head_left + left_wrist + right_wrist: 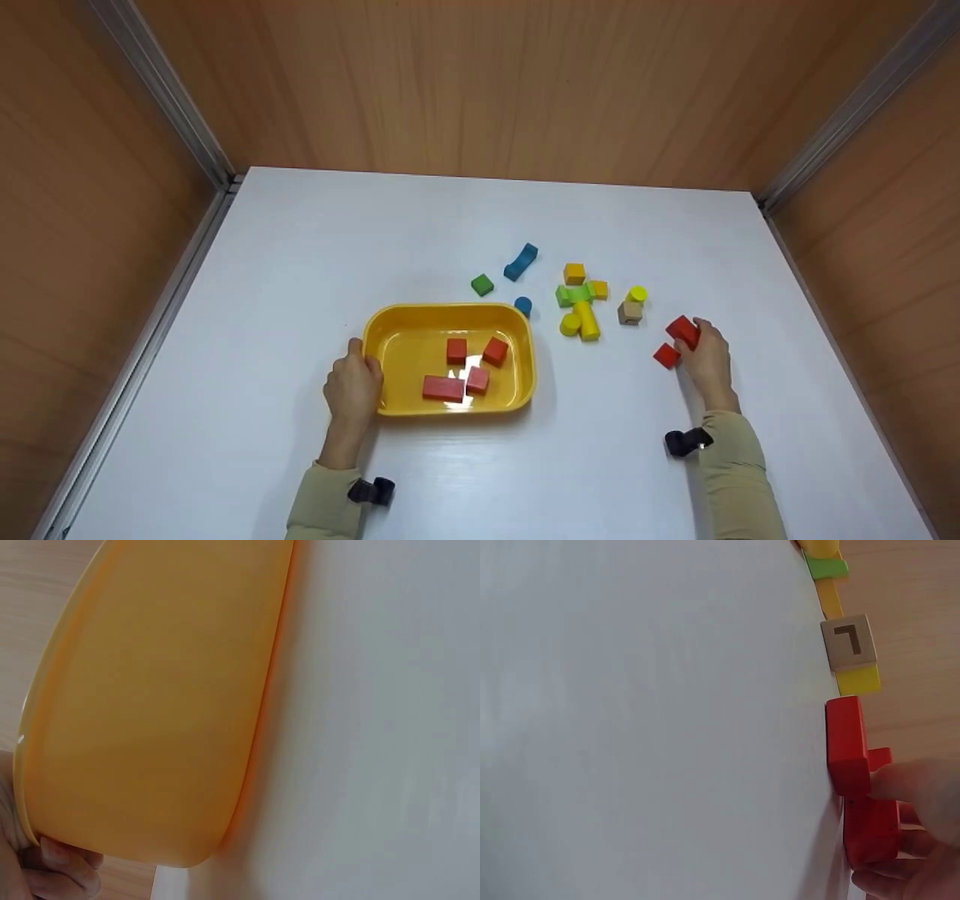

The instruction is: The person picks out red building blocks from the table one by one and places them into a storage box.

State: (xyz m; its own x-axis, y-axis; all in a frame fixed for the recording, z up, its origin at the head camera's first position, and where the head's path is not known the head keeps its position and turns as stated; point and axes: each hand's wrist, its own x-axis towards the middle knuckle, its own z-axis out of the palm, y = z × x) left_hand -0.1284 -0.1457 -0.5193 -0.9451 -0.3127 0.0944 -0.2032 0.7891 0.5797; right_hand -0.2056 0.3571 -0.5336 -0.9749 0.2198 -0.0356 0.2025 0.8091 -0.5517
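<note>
My left hand grips the left rim of a yellow plastic tray, thumb over the edge; its fingers also show under the rim in the left wrist view. Inside the tray lie several red blocks, one of them a longer red block. Off to the right, my right hand pinches a red block between thumb and fingers. Another red block sits right beside it, close to the thumb. The right wrist view has the held block partly hidden by the fingers.
Between tray and right hand stand a wooden letter cube, yellow cylinders, a light green block and orange cubes. Behind the tray are a green cube and a blue curved block. Wooden panels enclose the table.
</note>
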